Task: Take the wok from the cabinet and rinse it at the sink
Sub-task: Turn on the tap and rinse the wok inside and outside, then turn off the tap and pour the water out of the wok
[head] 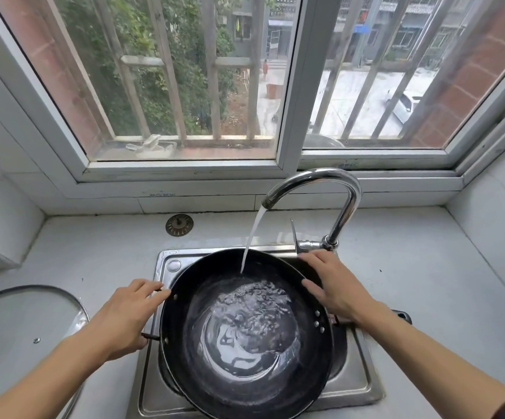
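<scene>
The black wok [203, 303] sits in the steel sink [354, 379], filling most of the basin. Water runs from the curved chrome faucet [340, 195] into the wok's far side, and a pool of bubbling water lies in its bottom. My left hand [127, 316] is closed on the small loop handle at the wok's left rim. My right hand [336, 285] rests on the wok's right rim with fingers spread, just below the faucet lever [295, 237]. The wok's long handle [401, 316] pokes out behind my right wrist.
A glass pot lid [24, 322] lies on the white counter at the left. A round metal sink strainer [179, 225] lies on the counter behind the sink. A barred window runs across the back wall above the ledge.
</scene>
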